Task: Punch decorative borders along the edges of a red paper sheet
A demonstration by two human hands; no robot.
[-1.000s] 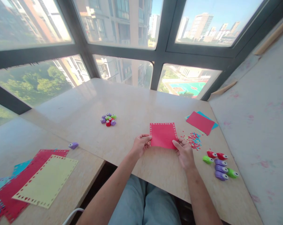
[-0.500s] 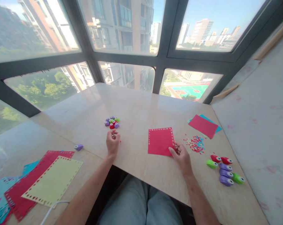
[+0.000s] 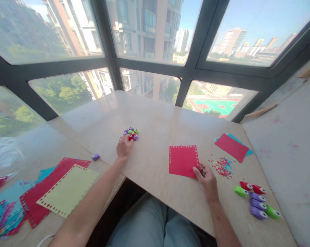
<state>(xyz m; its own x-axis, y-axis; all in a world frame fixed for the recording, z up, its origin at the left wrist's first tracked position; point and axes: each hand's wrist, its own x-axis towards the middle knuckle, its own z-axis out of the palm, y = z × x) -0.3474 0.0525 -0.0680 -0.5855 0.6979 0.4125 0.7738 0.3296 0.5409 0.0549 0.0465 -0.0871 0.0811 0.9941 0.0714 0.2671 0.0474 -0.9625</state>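
A: Head view, left to right: left hand (image 3: 124, 148), fingers curled, touching the punch cluster (image 3: 131, 133) at 11 o'clock on the worktop (image 3: 155, 116); about seven, small, hard, light.

B: Right hand (image 3: 207, 177)?

A: Fingers pinching one red sheet (image 3: 183, 160), thin, floppy; take its edge. Six punches (image 3: 256, 200) at 4 o'clock.

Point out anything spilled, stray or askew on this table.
Paper confetti lies scattered loose on the table, right of the red sheet the right hand holds. One purple punch sits alone, apart from the cluster of punches at the left hand.
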